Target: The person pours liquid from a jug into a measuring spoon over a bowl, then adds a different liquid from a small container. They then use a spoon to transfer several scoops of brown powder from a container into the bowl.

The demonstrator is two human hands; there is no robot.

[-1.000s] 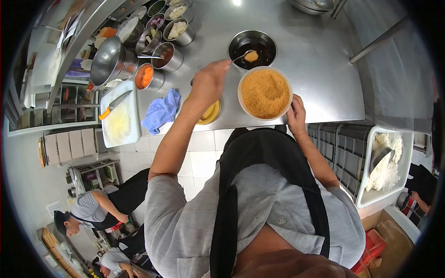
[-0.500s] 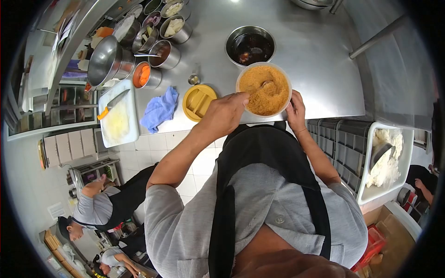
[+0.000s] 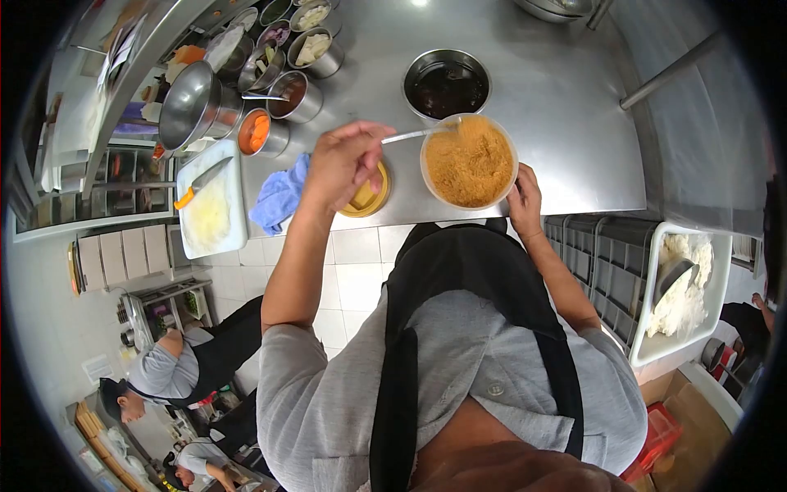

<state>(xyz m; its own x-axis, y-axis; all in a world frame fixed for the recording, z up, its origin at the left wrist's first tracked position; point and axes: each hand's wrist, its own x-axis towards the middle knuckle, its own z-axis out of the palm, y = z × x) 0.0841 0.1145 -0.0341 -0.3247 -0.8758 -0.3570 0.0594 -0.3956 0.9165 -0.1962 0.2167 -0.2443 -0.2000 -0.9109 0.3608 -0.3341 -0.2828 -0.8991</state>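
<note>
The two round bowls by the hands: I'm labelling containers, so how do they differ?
The tub of orange crumbs is pale plastic, heaped full, steadied by the right hand; the steel bowl behind it is metal, holds dark liquid, untouched. The left hand holds a spoon at the tub's rim.

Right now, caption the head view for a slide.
Left hand holds a spoon at the crumb tub; right hand grips its rim.
</note>
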